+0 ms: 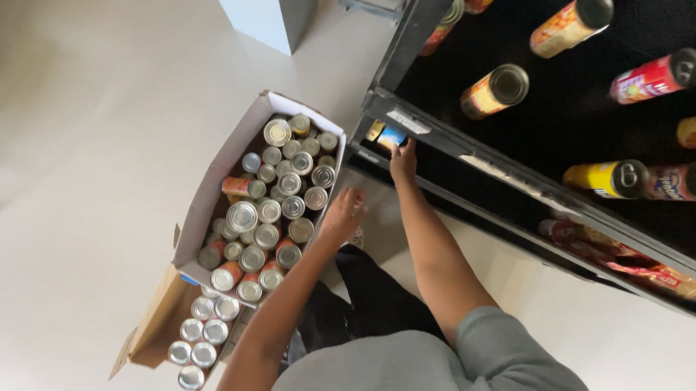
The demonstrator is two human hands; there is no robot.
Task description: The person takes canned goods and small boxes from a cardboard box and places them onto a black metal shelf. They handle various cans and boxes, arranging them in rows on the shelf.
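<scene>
My right hand [403, 162] reaches to the lower black shelf [450, 141] and holds a small blue-labelled can [391, 137] at the shelf's left end, next to a yellow-labelled can [376, 130]. My left hand [342, 216] hovers with fingers spread at the right wall of a cardboard box [209, 194] on the floor. The box is packed with several upright tin cans [273, 208], silver lids facing up. The left hand holds nothing.
The black shelf unit fills the right side; tall cylindrical tubs [494, 90] and bottles [607, 178] stand on its upper level, flat packets [631, 267] on a lower one. A second cardboard tray of cans [196, 340] sits by the box. A grey cabinet [266, 11] stands behind.
</scene>
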